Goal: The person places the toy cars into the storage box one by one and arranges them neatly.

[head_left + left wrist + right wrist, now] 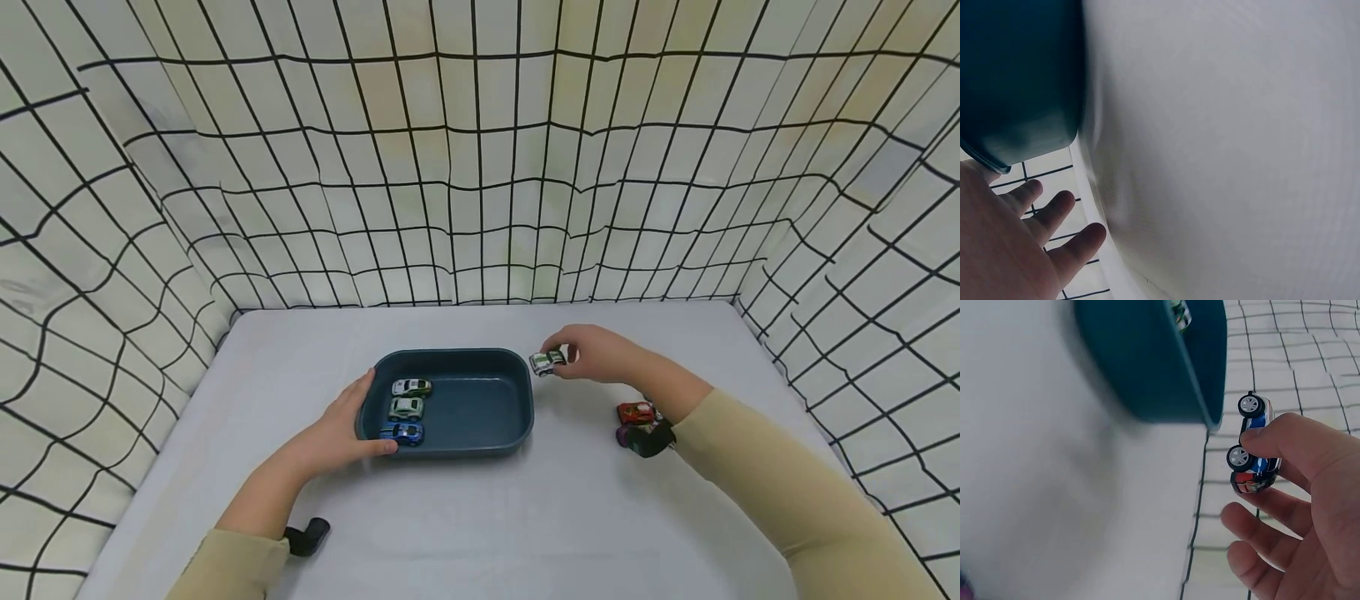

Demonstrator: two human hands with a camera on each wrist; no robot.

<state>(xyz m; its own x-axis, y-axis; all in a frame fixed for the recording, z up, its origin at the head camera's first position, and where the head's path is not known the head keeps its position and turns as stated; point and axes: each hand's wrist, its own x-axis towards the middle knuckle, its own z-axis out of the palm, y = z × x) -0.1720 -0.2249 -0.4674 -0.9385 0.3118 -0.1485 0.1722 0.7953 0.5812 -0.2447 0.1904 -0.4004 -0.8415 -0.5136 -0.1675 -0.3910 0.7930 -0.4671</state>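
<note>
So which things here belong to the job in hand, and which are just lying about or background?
Apparently in the job:
toy car in the right hand
dark blue tray, left hand at its rim
three cars inside
red car, probably

Just background:
white tabletop
grid-patterned walls

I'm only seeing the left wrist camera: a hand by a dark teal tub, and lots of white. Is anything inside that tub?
Observer: Yes, the head view shows three toy cars lined up in the left part of the tub.

Visitor: Neat! And where's the other hand?

Observer: The right hand is off the tub's right end, with a fourth toy car pinched in its fingers.

Visitor: Are there any more cars about?

Observer: At least one: a red toy car is over to the right, outside the tub, next to the right sleeve.
</note>
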